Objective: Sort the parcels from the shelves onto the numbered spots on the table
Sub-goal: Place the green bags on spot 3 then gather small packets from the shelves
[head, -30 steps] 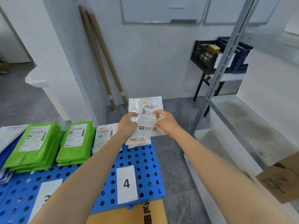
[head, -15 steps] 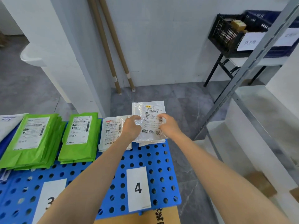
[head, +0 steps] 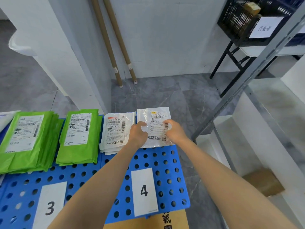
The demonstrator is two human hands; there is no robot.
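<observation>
A clear plastic parcel (head: 156,128) with a white shipping label lies low over the far end of the blue perforated table (head: 166,172), above the paper card marked 4 (head: 144,191). My left hand (head: 137,133) grips its left side and my right hand (head: 174,132) grips its right side. Whether it rests on the table I cannot tell. Just left of it lies a small stack of white parcels (head: 114,131). Two stacks of green parcels (head: 79,138) (head: 26,141) lie further left, behind the card marked 3 (head: 50,206).
A grey metal shelf unit (head: 257,63) stands at the right with a brown cardboard box (head: 264,182) on a low shelf. A black crate (head: 242,19) with a paper sign sits on a black stand behind. Two cardboard tubes (head: 113,38) lean on the wall. A cardboard box (head: 148,220) sits under the table's edge.
Both hands have lowered the clear parcel from chest height down to the far end of the table above card 4, beside the white stack. The view has tilted downward.
</observation>
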